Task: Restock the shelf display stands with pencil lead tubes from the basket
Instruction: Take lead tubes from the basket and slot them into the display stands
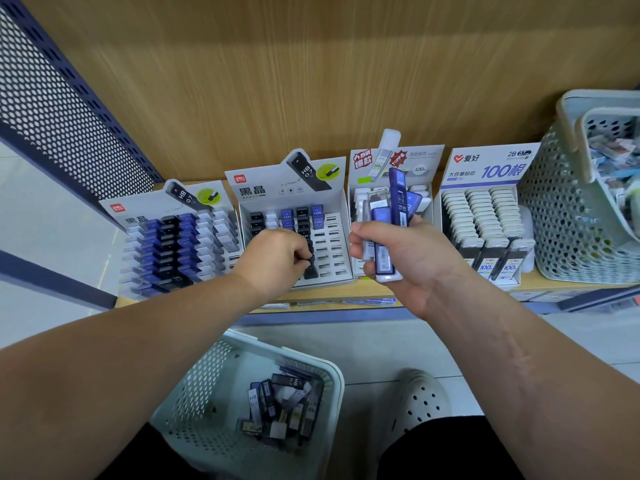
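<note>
My right hand (401,258) grips a bunch of pencil lead tubes (388,226), mostly blue with one clear, held upright in front of the shelf. My left hand (277,258) pinches a black tube (310,263) over the slots of the second display stand (334,244), which is partly filled with black, blue and white tubes. The leftmost stand (180,247) is packed with tubes. On the floor below sits the pale basket (207,375) with several loose tubes (284,407) in it.
Two more stands are on the right: one with white-capped tubes (424,195) behind my right hand, one full of "100" packs (485,220). A second perforated basket (575,216) stands at the shelf's right end. A perforated metal panel (52,109) flanks the left. My shoe (420,396) is beside the floor basket.
</note>
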A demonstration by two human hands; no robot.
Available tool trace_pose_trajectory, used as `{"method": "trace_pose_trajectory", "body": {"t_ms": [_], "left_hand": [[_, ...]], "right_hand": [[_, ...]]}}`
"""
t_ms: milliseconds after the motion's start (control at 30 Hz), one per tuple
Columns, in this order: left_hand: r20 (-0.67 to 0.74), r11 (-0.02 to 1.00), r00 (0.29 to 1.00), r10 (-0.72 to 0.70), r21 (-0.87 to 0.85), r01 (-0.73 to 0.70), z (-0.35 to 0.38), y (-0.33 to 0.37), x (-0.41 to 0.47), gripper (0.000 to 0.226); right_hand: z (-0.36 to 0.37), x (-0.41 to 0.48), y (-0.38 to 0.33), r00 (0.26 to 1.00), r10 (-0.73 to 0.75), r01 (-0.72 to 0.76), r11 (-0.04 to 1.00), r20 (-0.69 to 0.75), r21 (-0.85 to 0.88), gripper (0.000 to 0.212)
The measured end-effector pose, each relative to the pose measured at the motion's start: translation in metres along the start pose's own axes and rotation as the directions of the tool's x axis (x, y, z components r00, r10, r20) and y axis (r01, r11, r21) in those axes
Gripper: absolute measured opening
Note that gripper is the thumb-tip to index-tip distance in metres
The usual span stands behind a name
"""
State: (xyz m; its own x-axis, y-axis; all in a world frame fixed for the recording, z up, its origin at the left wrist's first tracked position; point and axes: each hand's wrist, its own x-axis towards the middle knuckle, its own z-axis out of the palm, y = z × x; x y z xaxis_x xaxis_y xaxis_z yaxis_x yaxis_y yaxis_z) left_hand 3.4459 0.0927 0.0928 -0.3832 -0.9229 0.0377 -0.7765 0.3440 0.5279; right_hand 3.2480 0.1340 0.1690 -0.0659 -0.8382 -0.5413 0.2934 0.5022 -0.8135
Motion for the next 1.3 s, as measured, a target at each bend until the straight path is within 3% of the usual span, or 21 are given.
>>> {"method": "trace_pose_trajectory", "body": {"t_ms": [233, 533, 667, 833, 867, 933, 1000, 1033, 1167, 1300], "left_hand": [[0.068, 0.993, 0.997, 0.049, 0.107, -0.056, -0.002, -0.002, 0.002, 0.007], [0.076, 0.993, 0.993, 0.085, 0.071, -0.091, -0.001, -0.007, 0.005, 0.015], [0.140, 0.987, 0.986, 0.088, 0.121, -0.105, 0.003, -0.008, 0.002, 0.013], [0.140, 0.969, 0.982, 0.128, 0.191, -0.154, -0.001, -0.005, 0.004, 0.016], [0.123, 0.985, 0.987, 0.101, 0.127, -0.116, -0.004, 0.000, 0.006, 0.014], [0.072, 0.975, 0.994, -0.084, -0.198, 0.097, -0.013, 0.014, 0.010, 0.014], [0.130, 0.764, 0.958, -0.254, -0.580, 0.281, -0.024, 0.031, 0.014, 0.017], [0.176, 0.668, 0.950, -0.259, -0.677, 0.308, -0.030, 0.039, 0.014, 0.018], [0.265, 0.559, 0.953, -0.147, -0.772, 0.302, -0.045, 0.058, 0.006, 0.022], [0.268, 0.485, 0.941, -0.205, -0.807, 0.335, -0.045, 0.058, 0.003, 0.014]], "right_hand": [[-0.003, 0.001, -0.001, 1.000, 0.002, -0.002, 1.000, -0.002, -0.006, 0.043], [-0.002, 0.001, -0.001, 1.000, 0.019, -0.018, 1.000, 0.008, -0.004, 0.025], [-0.001, 0.001, -0.001, 1.000, 0.024, -0.024, 1.000, 0.010, -0.006, 0.030], [0.000, 0.001, -0.001, 0.997, 0.033, -0.031, 0.999, 0.064, -0.033, 0.019], [0.000, 0.001, -0.001, 0.996, 0.040, -0.037, 0.999, 0.076, -0.036, 0.019], [0.001, 0.000, -0.001, 0.992, 0.055, -0.051, 0.998, 0.112, -0.037, 0.016], [0.002, -0.001, -0.001, 0.984, 0.066, -0.058, 0.997, 0.165, -0.056, 0.010], [0.003, -0.002, 0.000, 0.978, 0.078, -0.065, 0.995, 0.195, -0.072, 0.009], [0.009, -0.007, 0.001, 0.952, 0.130, -0.096, 0.986, 0.277, -0.133, 0.015], [0.012, -0.008, 0.001, 0.950, 0.128, -0.084, 0.983, 0.285, -0.160, 0.012]]}}
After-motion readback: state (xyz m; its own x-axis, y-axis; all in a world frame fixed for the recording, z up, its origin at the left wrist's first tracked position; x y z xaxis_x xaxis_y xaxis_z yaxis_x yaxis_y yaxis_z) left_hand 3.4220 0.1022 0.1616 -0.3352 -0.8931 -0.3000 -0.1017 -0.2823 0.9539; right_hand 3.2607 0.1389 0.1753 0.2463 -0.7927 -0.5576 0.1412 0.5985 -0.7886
